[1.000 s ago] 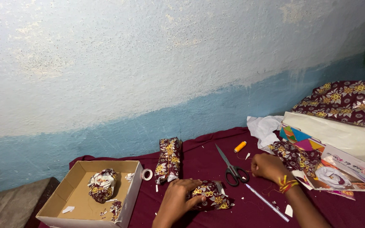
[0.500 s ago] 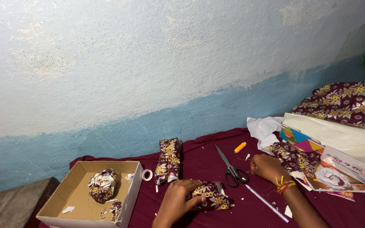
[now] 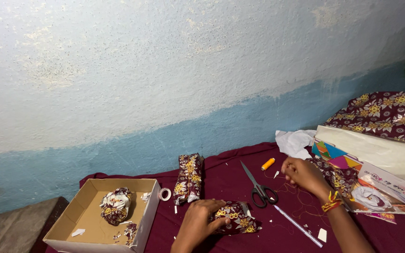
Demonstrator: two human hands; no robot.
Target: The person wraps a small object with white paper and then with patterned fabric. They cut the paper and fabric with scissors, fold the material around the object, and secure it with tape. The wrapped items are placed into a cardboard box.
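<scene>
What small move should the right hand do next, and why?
Probably draw the orange thread toward the wrapped parcel. The left hand presses that floral parcel onto the maroon cloth, while the right hand pinches thread beside the orange spool, apart from the scissors.

Soft, even light falls on the pale wall (image 3: 165,61) before me, with no glare. My maroon cloth (image 3: 240,173) sits dimmer, and the lower left corner goes nearly black. My left hand (image 3: 198,225) casts only a faint shadow. My right hand (image 3: 303,174) looks slightly smeared. The edges bend a little; the far right is murky.
</scene>
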